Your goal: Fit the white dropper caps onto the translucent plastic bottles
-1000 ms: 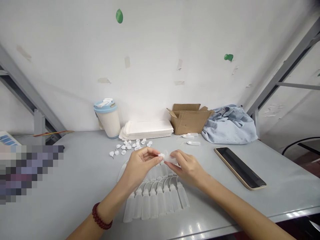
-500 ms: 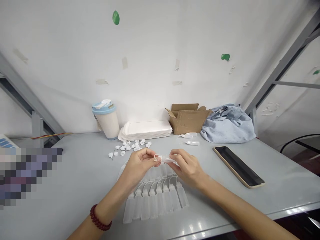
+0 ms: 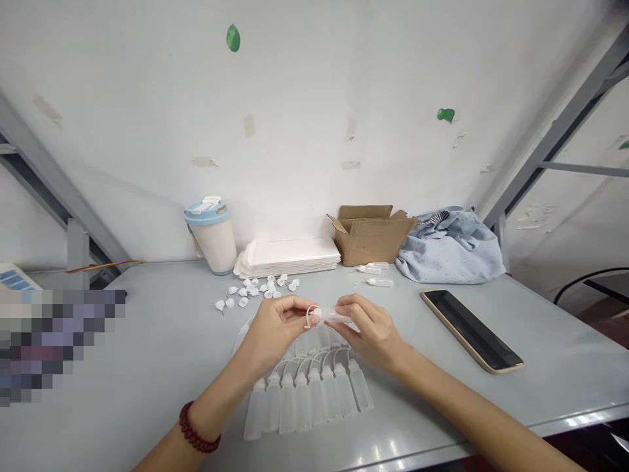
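Between both hands, above the table, lies a small translucent plastic bottle [image 3: 333,315] on its side. My left hand [image 3: 275,328] pinches its white cap [image 3: 317,314], from which a thin curved strap loops. The fingers of my right hand [image 3: 368,328] are closed round the bottle's body. Below them several matching squeeze bottles [image 3: 302,403] stand side by side in a row, with straps arching from their necks. A second row behind is partly hidden by my hands. Beyond my left hand, loose white caps [image 3: 270,286] are scattered, some with thin needle-like tips.
Along the wall stand a blue-lidded cup [image 3: 213,239], a stack of white envelopes [image 3: 289,255], an open cardboard box [image 3: 373,236] and a light blue cloth bundle [image 3: 449,249]. Some needle-tipped bottles [image 3: 379,282] lie before the box. A phone [image 3: 472,331] rests at right.
The camera view has shifted slightly. My left fingers have moved a little on the cap, and its strap now curves upright beside them. Both hands keep their hold.
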Available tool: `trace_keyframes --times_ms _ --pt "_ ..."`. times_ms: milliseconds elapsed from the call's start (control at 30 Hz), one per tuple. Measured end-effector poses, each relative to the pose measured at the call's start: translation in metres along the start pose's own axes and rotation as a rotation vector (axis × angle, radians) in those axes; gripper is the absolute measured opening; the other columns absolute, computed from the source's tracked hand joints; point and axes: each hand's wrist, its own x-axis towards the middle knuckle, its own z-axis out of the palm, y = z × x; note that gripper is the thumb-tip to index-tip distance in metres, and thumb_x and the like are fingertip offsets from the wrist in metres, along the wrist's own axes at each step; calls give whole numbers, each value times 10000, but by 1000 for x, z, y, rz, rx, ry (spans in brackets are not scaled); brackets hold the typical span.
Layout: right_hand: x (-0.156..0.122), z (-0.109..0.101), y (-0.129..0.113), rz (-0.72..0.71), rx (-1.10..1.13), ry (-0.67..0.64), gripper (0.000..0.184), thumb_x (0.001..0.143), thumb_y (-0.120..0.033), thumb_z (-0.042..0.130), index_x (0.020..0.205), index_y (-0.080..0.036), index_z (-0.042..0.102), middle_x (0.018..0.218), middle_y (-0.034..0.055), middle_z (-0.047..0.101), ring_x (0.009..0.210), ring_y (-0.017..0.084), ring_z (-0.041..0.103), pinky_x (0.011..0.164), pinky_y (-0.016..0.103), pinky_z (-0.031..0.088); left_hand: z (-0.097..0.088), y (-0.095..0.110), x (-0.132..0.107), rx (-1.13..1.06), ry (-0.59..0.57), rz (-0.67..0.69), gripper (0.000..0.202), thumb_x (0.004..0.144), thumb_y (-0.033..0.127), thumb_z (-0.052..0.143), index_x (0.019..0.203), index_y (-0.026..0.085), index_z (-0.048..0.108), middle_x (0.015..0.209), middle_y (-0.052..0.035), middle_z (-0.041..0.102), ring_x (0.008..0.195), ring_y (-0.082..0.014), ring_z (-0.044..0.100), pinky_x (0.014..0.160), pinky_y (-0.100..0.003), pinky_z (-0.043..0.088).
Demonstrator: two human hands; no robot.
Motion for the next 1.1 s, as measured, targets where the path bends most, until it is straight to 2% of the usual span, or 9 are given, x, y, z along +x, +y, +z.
trace_keyframes --times_ms 133,267,367,467,600,733,800,1000,1100 --pt "-1 4 1 68 98 12 95 859 -217 566 861 -179 480 790 81 614 649 142 576 522 222 458 0 0 1 16 10 23 157 681 314 721 738 170 701 772 -31 679 791 -172 595 772 -284 468" --pt "-2 5 1 48 98 35 82 858 -187 560 843 -181 480 791 79 604 672 142 576 547 227 468 -2 -4 2 -1 -47 -22 203 733 366 679 751 165 708 718 -29 660 747 -161 594 775 -287 470" --pt "-2 4 0 0 49 59 72 855 -159 553 841 -183 486 782 76 610 682 142 583 563 227 475 -3 -5 2 -48 -155 -111 305 765 431 629 696 138 683 690 -44 640 645 -156 602 671 -291 496" --pt "-1 2 -1 -24 25 59 73 853 -146 546 843 -189 488 775 70 617 673 141 585 562 225 474 -4 -4 1 -21 -206 -117 331 772 431 610 624 137 645 622 -27 601 560 -137 572 572 -266 479" --pt "0 2 1 -28 49 64 71 849 -150 548 845 -188 488 763 73 616 663 146 588 554 225 471 -1 -2 0 77 -144 -15 170 716 326 668 730 156 677 597 -6 602 584 -140 559 605 -261 471" --pt "-2 4 4 16 87 60 68 854 -177 552 846 -187 485 775 77 610 660 145 582 542 227 472 4 -3 -2 172 -30 137 136 714 289 661 796 190 706 763 -27 665 708 -164 588 669 -265 468" --pt "-2 4 4 36 106 54 66 858 -182 548 848 -188 483 786 77 606 663 143 577 544 229 476 4 -3 -2 178 -25 155 153 717 313 661 804 196 709 778 -29 674 723 -172 597 673 -267 472" --pt "0 1 0 -17 59 52 85 843 -133 558 860 -180 490 788 84 616 686 150 585 570 235 482 1 -6 1 193 -68 -28 420 812 451 524 514 160 583 448 0 548 424 -117 513 489 -241 428" --pt "1 -1 -3 -59 29 51 82 848 -119 540 883 -181 498 783 80 622 669 146 585 553 225 469 3 -6 1 131 -89 -79 439 817 465 509 492 169 506 422 24 492 372 -96 455 422 -222 391"
